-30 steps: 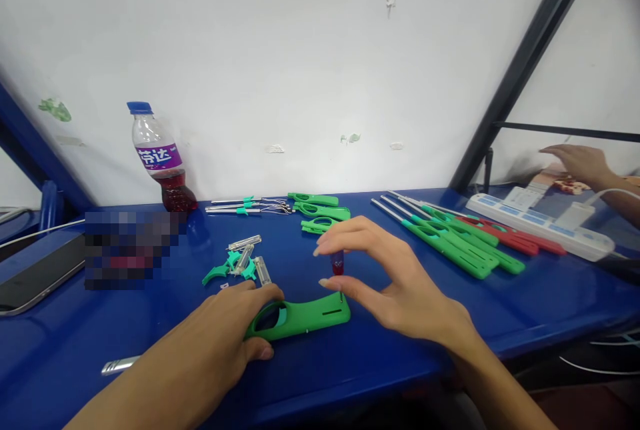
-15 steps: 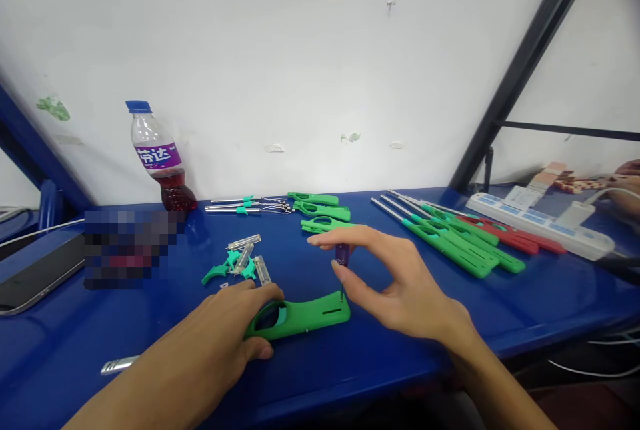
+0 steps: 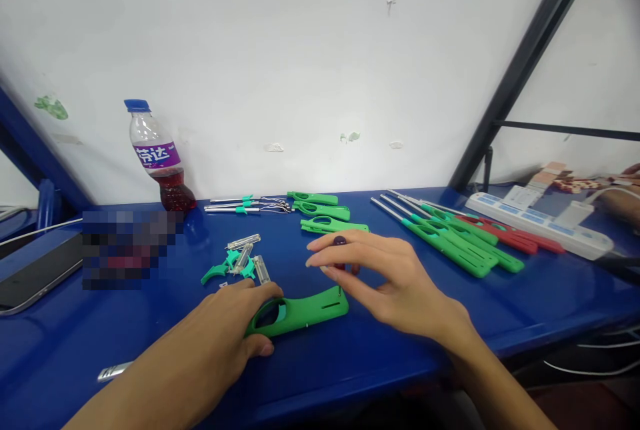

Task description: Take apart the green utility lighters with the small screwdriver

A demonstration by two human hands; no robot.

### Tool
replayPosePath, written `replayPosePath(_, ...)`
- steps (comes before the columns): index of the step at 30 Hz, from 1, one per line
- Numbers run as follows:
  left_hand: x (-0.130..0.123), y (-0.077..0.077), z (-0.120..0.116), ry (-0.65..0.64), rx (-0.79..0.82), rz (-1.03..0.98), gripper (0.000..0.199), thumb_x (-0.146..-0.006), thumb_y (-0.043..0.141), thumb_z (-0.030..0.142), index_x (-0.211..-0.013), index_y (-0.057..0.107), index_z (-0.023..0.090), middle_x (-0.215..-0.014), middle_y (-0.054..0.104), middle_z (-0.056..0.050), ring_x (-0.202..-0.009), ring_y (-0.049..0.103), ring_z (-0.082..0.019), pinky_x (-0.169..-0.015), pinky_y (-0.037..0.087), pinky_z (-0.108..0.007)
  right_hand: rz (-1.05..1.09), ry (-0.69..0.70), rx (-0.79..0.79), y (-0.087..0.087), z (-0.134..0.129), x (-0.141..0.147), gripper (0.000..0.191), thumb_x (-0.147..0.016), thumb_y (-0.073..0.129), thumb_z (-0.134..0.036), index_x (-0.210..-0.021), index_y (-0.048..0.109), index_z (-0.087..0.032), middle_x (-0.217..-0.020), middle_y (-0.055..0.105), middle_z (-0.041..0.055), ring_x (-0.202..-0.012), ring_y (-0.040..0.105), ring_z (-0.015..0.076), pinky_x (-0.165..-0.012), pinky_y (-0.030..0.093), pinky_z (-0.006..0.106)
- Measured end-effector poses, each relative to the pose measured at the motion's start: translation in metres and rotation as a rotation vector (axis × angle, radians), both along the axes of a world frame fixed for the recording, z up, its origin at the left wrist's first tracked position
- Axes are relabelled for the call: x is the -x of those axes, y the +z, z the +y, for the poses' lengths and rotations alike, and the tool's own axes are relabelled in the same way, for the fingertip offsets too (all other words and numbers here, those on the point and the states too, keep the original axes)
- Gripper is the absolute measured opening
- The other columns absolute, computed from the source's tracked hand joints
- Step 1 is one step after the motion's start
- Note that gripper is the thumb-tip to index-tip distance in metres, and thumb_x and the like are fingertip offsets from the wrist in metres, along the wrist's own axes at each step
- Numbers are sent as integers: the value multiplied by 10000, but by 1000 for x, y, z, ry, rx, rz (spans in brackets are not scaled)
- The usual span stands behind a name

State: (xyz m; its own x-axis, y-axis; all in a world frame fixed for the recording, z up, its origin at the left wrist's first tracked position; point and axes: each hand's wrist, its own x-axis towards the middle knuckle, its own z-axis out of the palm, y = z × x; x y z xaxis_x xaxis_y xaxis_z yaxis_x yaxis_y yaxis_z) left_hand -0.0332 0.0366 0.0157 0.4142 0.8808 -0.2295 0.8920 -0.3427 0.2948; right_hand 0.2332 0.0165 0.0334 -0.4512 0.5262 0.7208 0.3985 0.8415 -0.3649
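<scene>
My left hand grips the trigger end of a green stick lighter and presses it to the table. Part of that lighter, and a metal tube showing beyond my forearm, are hidden behind my hand and arm. Between its thumb and fingers my right hand pinches a small screwdriver with a dark purple handle. The screwdriver stands upright, its thin shaft meeting the lighter's right end. Just past my left hand lie teal triggers and clear fuel tanks.
Metal nozzles with wires and green lighter shells lie near the wall. Assembled green lighters and red ones rest at the right, beside a power strip. A drink bottle and a phone are at the left.
My right hand's fingers have shifted around the screwdriver handle, with more fingers now near it. The lighter's right end sits very slightly higher. My left hand keeps its hold.
</scene>
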Motion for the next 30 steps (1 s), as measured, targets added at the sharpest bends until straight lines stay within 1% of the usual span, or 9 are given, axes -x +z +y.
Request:
replayPosePath(10,2,-6,2,1,-14,-38,598,-847,698,204,-1418,656,378,-1252,716,-59,-1135,686,-317,-984,506,-479,-18,-61,-101,-4,1,0,254,-1046,634,-91,-1194,745,-266,-1234,804,-3,-843,780,100,-603,491,218)
replayPosePath(14,2,-10,-1,-10,-45,-50,561,-868,688,197,-1405,671,359,-1254,722,-70,-1133,693,-323,-1003,507,-497,-36,-110,-157,-5,3,1,309,-1046,632,-87,-1279,699,-279,-1245,805,-15,-988,796,127,-742,548,229)
replayPosePath(17,0,-4,-1,-16,-27,-21,584,-885,686,180,-1441,650,353,-1290,719,-75,-1184,684,-334,-1043,498,-509,-42,-147,-181,-7,3,1,379,-1043,610,-67,-1344,658,-293,-1254,805,-22,-1097,779,145,-901,567,257)
replayPosePath(19,-3,3,-1,-14,11,5,601,-894,693,163,-1459,638,361,-1320,713,-67,-1227,673,-330,-1078,488,-505,-8,-163,-176,-6,1,0,430,-1037,590,-54,-1397,620,-287,-1245,805,-23,-1051,778,132,-918,564,258)
replayPosePath(22,-7,11,-1,-9,45,44,609,-895,702,134,-1460,641,353,-1326,708,-71,-1230,674,-328,-1085,492,-498,47,-150,-94,-2,-4,-3,455,-1028,536,-66,-1441,583,-251,-1085,802,-30,-850,748,117,-812,550,258)
replayPosePath(24,-8,14,-2,-4,51,53,605,-899,702,125,-1454,643,356,-1329,704,-71,-1221,679,-328,-1079,499,-499,-23,-178,-71,3,-8,-5,402,-1000,490,-72,-1344,630,-224,-939,760,-38,-738,689,128,-726,498,285)
replayPosePath(26,-8,14,-3,1,53,47,592,-902,701,124,-1438,652,368,-1329,702,-64,-1215,681,-325,-1079,502,-504,-129,-282,-93,6,-11,-7,271,-961,468,-90,-1101,668,-209,-812,698,-41,-633,596,142,-659,410,320)
replayPosePath(28,-8,13,-3,7,53,36,585,-900,707,124,-1425,660,377,-1327,704,-56,-1217,680,-326,-1090,497,-512,-195,-419,-105,9,-12,-8,177,-924,461,-109,-891,597,-217,-709,636,-42,-564,504,154,-627,332,344)
replayPosePath(30,-7,13,-4,10,49,26,585,-895,709,120,-1415,668,384,-1322,709,-49,-1221,679,-329,-1101,490,-520,-223,-485,-77,11,-11,-10,167,-902,445,-104,-832,534,-227,-689,616,-35,-578,498,169,-664,331,356)
